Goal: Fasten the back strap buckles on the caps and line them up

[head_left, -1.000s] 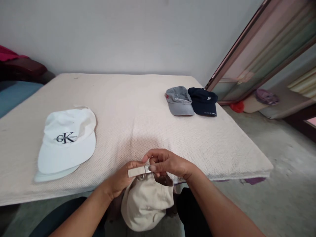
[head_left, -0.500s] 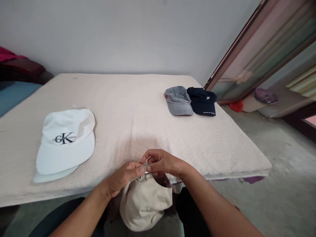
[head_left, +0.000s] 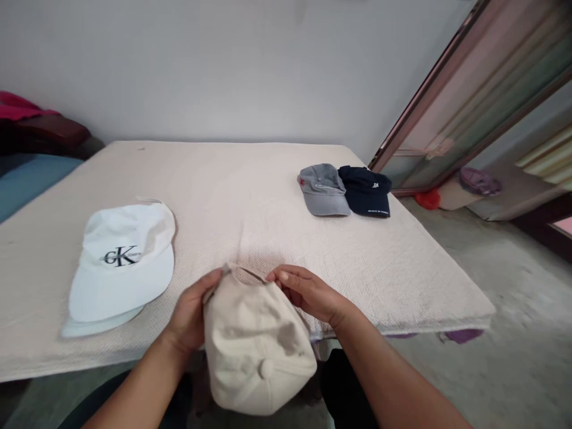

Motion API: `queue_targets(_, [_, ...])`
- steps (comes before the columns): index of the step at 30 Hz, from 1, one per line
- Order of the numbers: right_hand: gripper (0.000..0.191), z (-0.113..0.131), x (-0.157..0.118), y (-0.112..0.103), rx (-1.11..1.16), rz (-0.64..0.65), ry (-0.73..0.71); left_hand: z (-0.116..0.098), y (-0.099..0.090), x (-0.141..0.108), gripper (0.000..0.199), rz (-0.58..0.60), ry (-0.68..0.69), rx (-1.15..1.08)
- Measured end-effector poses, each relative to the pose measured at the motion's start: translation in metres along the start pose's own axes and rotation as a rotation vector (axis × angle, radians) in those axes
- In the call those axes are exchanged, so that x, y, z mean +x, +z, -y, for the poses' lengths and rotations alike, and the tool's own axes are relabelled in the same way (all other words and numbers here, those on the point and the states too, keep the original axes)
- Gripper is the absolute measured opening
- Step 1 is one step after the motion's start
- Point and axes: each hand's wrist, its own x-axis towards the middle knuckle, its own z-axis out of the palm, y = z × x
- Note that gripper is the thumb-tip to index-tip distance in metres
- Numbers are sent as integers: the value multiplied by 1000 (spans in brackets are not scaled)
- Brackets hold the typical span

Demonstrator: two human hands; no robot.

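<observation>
A beige baseball cap (head_left: 259, 351) hangs between my hands at the table's near edge, its top button towards me and its back strap opening at the far side. My left hand (head_left: 193, 310) grips the cap's left side by the strap end, the fingers partly hidden behind the cloth. With thumb and fingers closed, my right hand (head_left: 306, 292) holds the rim at the right of the opening. The cap's brim is out of sight.
On the covered table (head_left: 214, 179), a white CK cap (head_left: 120, 262) lies at left on top of a pale cap (head_left: 102, 323). Side by side at the far right are a grey cap (head_left: 324, 190) and a navy cap (head_left: 365, 192). A wall (head_left: 223, 71) rises behind.
Both hands met at the strap before; now they are apart on either side of the opening. The beige cap has turned and risen slightly, showing its crown and button.
</observation>
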Motion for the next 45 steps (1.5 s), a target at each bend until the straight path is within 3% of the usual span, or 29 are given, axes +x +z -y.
queue_targets(4, [38,-3,-1,-5,149,62,-37,-29,1,-8,21,-143,189,-194])
queue_targets(8, [38,-4,-2,-16,131,189,-34,-48,3,-11,25,-188,407,-291])
queue_targets(12, [38,-8,2,-26,84,204,35,-62,4,-7,35,-262,610,-331])
queue_targets(15, [32,-13,9,-30,100,187,87,-65,2,-2,39,-387,667,-276])
queue_targets(19, [29,-13,18,-36,177,22,-41,-53,-5,6,38,-430,636,-204])
queue_targets(26, [29,2,39,-56,254,-192,-225,-31,-14,30,26,-316,321,-180])
queue_targets(30, [30,25,69,-70,275,-383,-379,-29,-18,41,25,-278,229,-140])
queue_targets(34, [21,53,112,-99,256,-557,-499,-25,-15,42,20,-277,199,-107])
queue_targets(40, [17,63,157,-146,244,-753,-490,-19,-17,43,15,-301,161,-99])
queue_targets(45, [16,55,164,-151,165,-875,-393,-18,-16,41,15,-299,150,-121])
